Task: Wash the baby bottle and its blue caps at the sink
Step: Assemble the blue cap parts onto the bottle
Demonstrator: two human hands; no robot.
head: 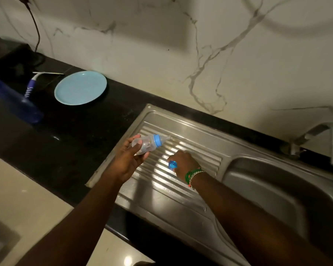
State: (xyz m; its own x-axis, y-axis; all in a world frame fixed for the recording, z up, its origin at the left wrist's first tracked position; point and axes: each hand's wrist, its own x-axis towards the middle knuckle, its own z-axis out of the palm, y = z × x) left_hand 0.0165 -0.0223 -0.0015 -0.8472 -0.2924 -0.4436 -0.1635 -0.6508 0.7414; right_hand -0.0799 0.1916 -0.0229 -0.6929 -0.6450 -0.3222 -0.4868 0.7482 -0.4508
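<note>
Both forearms reach in from the near edge over the steel drainboard (183, 139) of the sink unit. Left hand (128, 162): grip closed round the base end of the baby bottle (145, 144), fingers and thumb curled on the clear body; bottle held roughly level above the ribbed drainboard, its light blue ring cap (158, 140) and teat pointing right and away. Right hand (183, 163): low over the drainboard ribs, grip closed on a small dark blue cap (172, 165), which shows at the thumb side; cannot tell whether the cap touches the steel. Beaded green, white and orange wristbands (193, 174) on the right wrist. The two hands sit near each other but apart. To the right, the sink basin (277, 189), with the tap (327, 139) at its far right edge. The unit is set into a black worktop (62, 150). Farther left on the worktop: a light blue plate (80, 87), lying flat; a dark blue bottle (13, 98) on its side near the left edge; a blue-and-white handled tool (32, 86) just behind it, blurred. A black cable (35, 25) runs down the white marble-veined wall (142, 45) at the far left.
</note>
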